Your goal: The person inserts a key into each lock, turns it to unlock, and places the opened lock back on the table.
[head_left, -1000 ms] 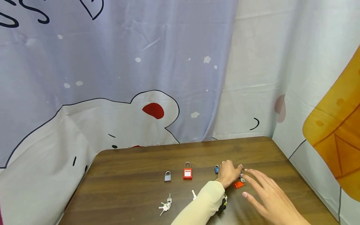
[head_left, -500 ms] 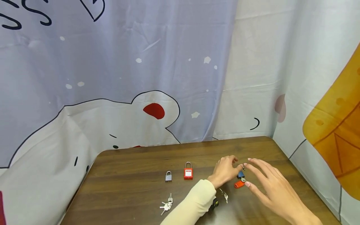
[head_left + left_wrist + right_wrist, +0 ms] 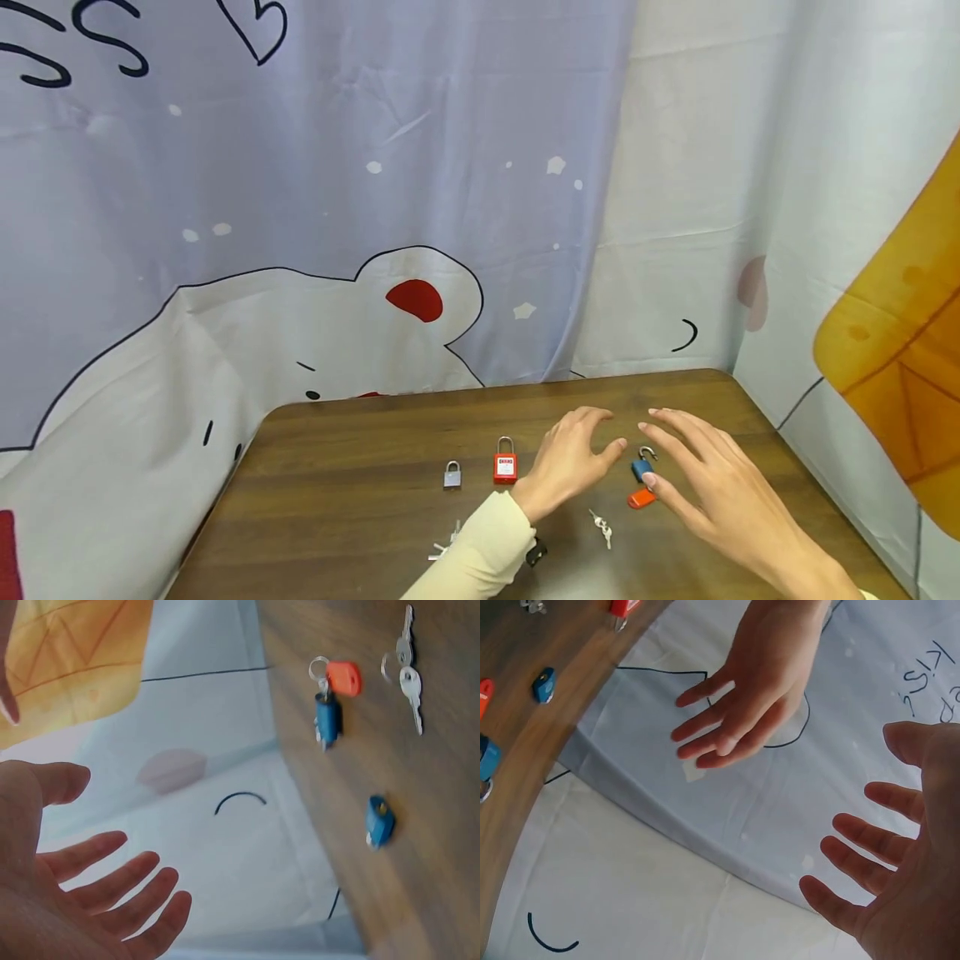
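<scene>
My left hand [image 3: 573, 458] hovers over the table with fingers spread and relaxed, holding nothing. To its right, my right hand [image 3: 723, 492] is also raised, its fingers loosely bent and apart. Between the hands lies a blue padlock [image 3: 642, 469] with its shackle swung open. An orange key tag [image 3: 641, 498] sits against its lower end; in the left wrist view the tag [image 3: 344, 678] hangs on a ring at that padlock [image 3: 326, 718]. A second blue padlock [image 3: 380, 821] lies on the wood, hidden behind my left hand in the head view.
A grey padlock [image 3: 452, 477] and a red padlock [image 3: 506, 467] lie farther left. Two keys on a ring [image 3: 602, 527] rest nearer the front. Another bunch of keys [image 3: 441, 552] is partly covered by the left sleeve. Printed curtains hang behind the wooden table [image 3: 337, 467].
My left hand has drawn back leftward from the blue padlock with the orange tag, uncovering it and the two keys. My right hand has stayed nearly in place.
</scene>
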`<state>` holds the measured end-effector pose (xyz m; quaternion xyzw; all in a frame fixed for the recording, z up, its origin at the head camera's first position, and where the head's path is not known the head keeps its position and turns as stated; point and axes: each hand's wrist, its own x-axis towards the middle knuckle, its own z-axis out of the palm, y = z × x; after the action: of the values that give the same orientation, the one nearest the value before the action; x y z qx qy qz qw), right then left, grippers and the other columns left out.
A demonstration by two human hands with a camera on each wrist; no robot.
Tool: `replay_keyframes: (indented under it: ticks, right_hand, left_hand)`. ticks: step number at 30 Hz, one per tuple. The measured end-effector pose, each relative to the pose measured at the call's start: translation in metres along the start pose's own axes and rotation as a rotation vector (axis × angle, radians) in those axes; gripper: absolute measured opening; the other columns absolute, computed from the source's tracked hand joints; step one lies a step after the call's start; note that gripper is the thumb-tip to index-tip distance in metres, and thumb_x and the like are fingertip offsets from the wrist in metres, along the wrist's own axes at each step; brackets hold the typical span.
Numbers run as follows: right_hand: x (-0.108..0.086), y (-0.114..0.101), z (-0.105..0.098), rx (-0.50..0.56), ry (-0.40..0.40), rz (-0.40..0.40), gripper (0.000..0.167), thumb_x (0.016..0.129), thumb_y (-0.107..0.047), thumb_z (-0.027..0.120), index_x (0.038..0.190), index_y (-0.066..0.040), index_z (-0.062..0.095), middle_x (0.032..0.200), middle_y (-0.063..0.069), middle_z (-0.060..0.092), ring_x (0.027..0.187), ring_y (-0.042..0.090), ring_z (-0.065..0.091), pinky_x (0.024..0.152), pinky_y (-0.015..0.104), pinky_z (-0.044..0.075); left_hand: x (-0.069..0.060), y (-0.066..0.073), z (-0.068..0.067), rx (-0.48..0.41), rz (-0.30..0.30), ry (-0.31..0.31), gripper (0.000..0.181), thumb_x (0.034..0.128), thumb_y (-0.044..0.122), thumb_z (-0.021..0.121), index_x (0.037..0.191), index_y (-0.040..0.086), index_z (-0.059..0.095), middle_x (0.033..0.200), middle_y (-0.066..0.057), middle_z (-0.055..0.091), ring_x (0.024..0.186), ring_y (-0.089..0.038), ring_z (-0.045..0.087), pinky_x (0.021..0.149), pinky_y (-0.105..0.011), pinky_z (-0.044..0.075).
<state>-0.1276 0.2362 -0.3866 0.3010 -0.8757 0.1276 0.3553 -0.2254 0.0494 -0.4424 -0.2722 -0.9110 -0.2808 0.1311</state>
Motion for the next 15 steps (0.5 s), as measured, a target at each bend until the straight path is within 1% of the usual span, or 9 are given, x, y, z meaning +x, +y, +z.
replay_keyframes:
  ticks: [4, 7, 11, 15]
  right_hand:
    - [0.003, -0.002, 0.002, 0.022, -0.040, 0.030, 0.051, 0.092, -0.040, 0.064, 0.138, -0.018, 0.055, 0.143, 0.004, 0.051, 0.133, 0.024, 0.045, 0.108, 0.036, 0.032]
    - [0.007, -0.004, 0.005, 0.031, -0.041, 0.032, 0.052, 0.090, -0.037, 0.067, 0.138, -0.018, 0.055, 0.144, 0.004, 0.051, 0.131, 0.025, 0.046, 0.102, 0.042, 0.036]
    - [0.012, -0.004, 0.009, 0.045, -0.021, 0.024, 0.053, 0.090, -0.035, 0.068, 0.138, -0.018, 0.055, 0.143, 0.003, 0.052, 0.129, 0.026, 0.048, 0.099, 0.042, 0.037]
    - [0.016, -0.003, 0.012, 0.060, -0.054, 0.049, 0.055, 0.088, -0.032, 0.070, 0.139, -0.019, 0.054, 0.143, 0.002, 0.051, 0.131, 0.025, 0.047, 0.102, 0.042, 0.036]
  left_hand:
    - [-0.009, -0.004, -0.014, 0.023, 0.009, 0.030, 0.045, 0.0932, 0.047, 0.060, 0.130, 0.021, 0.060, 0.132, 0.006, 0.061, 0.121, -0.014, 0.060, 0.098, -0.032, 0.051]
    - [-0.014, -0.009, -0.023, 0.046, 0.016, 0.052, 0.045, 0.0928, 0.046, 0.061, 0.129, 0.021, 0.060, 0.132, 0.006, 0.061, 0.123, -0.014, 0.058, 0.099, -0.034, 0.050]
    - [-0.022, -0.016, -0.036, 0.079, 0.032, 0.084, 0.046, 0.0921, 0.047, 0.062, 0.129, 0.020, 0.060, 0.132, 0.004, 0.061, 0.125, -0.015, 0.056, 0.100, -0.037, 0.049]
    - [-0.032, -0.023, -0.046, 0.107, 0.036, 0.104, 0.047, 0.0912, 0.047, 0.063, 0.130, 0.020, 0.060, 0.133, 0.004, 0.061, 0.126, -0.015, 0.055, 0.100, -0.037, 0.049]
